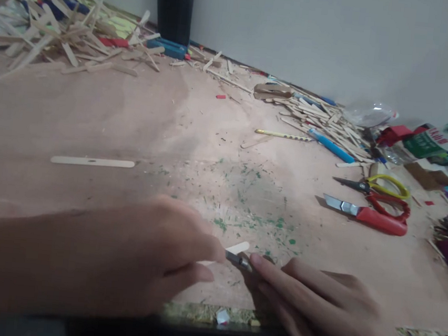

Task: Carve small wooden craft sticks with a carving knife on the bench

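Note:
Near the table's front edge, my left hand (176,248) is closed, pinching a pale popsicle stick (239,247) whose rounded end sticks out to the right. My right hand (322,304) is wrapped round a craft knife (242,261), the forefinger lying along it. The metal blade points left and meets or lies right over the stick beside my left fingertips; its handle is mostly hidden under my fingers. Another popsicle stick (92,161) lies flat beyond my left forearm. Green scraps (242,222) are scattered on the wood just beyond both hands.
Scissors with yellow and red handles (389,185) and a red-handled cutter (381,221) lie at the right. Behind them are a blue pen-like tool (331,145), a patterned pencil (282,135) and piled sticks (324,117). A larger stick heap (62,36) fills the back left.

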A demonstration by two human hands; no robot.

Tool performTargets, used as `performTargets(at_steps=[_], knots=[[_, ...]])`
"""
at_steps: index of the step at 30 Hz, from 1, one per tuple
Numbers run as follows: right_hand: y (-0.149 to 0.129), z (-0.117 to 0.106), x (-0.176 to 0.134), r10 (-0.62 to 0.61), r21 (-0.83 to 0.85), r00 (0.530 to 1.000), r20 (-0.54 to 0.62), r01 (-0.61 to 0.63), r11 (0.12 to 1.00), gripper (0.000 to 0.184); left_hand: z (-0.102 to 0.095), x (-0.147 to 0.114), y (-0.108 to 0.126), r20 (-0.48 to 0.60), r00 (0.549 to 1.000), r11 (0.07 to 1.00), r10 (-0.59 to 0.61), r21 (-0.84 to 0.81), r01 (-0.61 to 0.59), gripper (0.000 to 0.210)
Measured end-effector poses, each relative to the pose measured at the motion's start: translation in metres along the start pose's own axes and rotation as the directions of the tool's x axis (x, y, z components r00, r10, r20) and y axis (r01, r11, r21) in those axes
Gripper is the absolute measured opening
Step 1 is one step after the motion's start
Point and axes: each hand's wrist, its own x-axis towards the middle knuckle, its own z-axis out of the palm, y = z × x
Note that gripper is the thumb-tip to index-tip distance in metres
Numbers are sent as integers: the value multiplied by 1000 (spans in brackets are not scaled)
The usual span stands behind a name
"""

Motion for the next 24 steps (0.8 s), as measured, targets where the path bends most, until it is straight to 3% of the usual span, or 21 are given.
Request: performTargets(at_steps=[6, 10, 13, 24], knots=[[-7, 4, 10, 32, 16, 999, -17, -32, 999, 32, -10, 6, -16, -56, 994, 990, 98, 107, -91, 16], [-8, 0, 6, 39, 35, 999, 35, -40, 999, 34, -10, 7, -26, 111, 983, 957, 149, 235, -172, 48], [-9, -4, 2, 44, 55, 998, 38, -46, 997, 36, -8, 6, -23, 183, 974, 949, 132, 260, -178, 51], [-5, 4, -7, 19, -20, 999, 44, -18, 1000, 38, -4, 5, -23, 147, 979, 951, 141, 253, -176, 52]])
